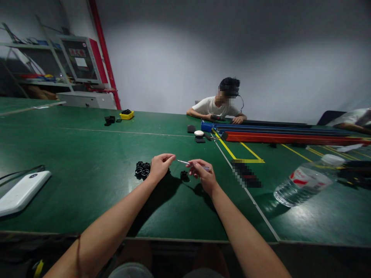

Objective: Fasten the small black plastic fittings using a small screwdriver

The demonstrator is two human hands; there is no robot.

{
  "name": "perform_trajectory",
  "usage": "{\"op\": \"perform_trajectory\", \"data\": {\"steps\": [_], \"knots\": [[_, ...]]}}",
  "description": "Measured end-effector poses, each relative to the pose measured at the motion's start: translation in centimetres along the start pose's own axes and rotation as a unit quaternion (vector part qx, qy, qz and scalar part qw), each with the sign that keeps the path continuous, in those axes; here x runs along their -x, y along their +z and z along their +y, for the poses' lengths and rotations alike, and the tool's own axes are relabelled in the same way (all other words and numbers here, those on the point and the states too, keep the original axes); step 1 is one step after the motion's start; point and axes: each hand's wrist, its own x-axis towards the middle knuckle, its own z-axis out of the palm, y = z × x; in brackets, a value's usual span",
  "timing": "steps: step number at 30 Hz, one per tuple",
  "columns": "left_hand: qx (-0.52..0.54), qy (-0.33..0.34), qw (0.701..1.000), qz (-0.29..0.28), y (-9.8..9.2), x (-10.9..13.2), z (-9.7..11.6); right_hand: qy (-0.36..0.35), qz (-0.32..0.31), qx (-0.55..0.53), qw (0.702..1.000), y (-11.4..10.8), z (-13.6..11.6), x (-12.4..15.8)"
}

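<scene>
Pinching a slim, silvery, screwdriver-like tool (184, 162), the right hand (204, 173) has a narrow grip on it above the green desk (98, 189). On the left hand (159, 166), thumb and fingers close together near the tip; whether they hold anything, I cannot tell. A small black part (184, 176) lies below, between the hands, near clustered black ring-like pieces (142, 170). The step appears to be fine work at the tip, calling next for steady alignment.

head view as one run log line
right hand: holding slim silver-shafted tool | left hand: near its tip | small black blocky part: on green table
</scene>
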Motion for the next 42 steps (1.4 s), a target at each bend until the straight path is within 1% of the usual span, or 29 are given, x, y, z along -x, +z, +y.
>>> {"op": "perform_trajectory", "data": {"steps": [5,9,13,21,29,37,42], "knots": [[0.012,-0.001,1.000,-0.011,-0.05,0.18,0.49,-0.004,-0.028,-0.003,1.000,0.13,-0.28,0.24],[0.040,-0.006,0.999,-0.016,0.12,0.21,0.54,-0.011,-0.020,0.001,1.000,0.32,-0.21,0.16],[0.046,-0.006,0.999,-0.017,0.16,0.17,0.42,-0.016,-0.017,0.007,1.000,0.48,-0.14,0.07],[0.043,-0.003,0.999,-0.028,0.14,0.23,0.47,-0.019,-0.035,0.034,0.999,0.60,0.05,0.11],[0.014,0.005,0.999,-0.035,0.41,0.49,0.22,-0.028,-0.049,0.057,0.997,0.53,0.20,0.08],[0.026,0.016,0.998,-0.054,0.53,0.65,0.55,-0.032,-0.042,0.057,0.997,0.46,0.17,0.06],[0.026,0.012,0.998,-0.048,0.48,0.61,0.68,-0.041,-0.049,0.073,0.995,0.43,0.19,0.14]]}}
